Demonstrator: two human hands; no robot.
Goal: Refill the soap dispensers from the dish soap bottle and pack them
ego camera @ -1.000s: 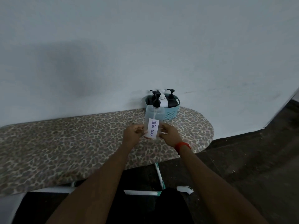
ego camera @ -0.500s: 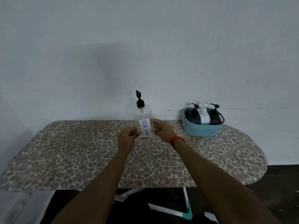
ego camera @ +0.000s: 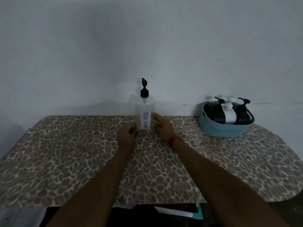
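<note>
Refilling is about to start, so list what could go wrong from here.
1. The dish soap bottle stands tall and narrow on the leopard-print board. The right hand lies open beside it and the left hand may not be gripping it, so a nudge could tip it.
2. The basket of dispensers sits near the board's rounded right end. Pulling one out could drag it toward the edge.
</note>
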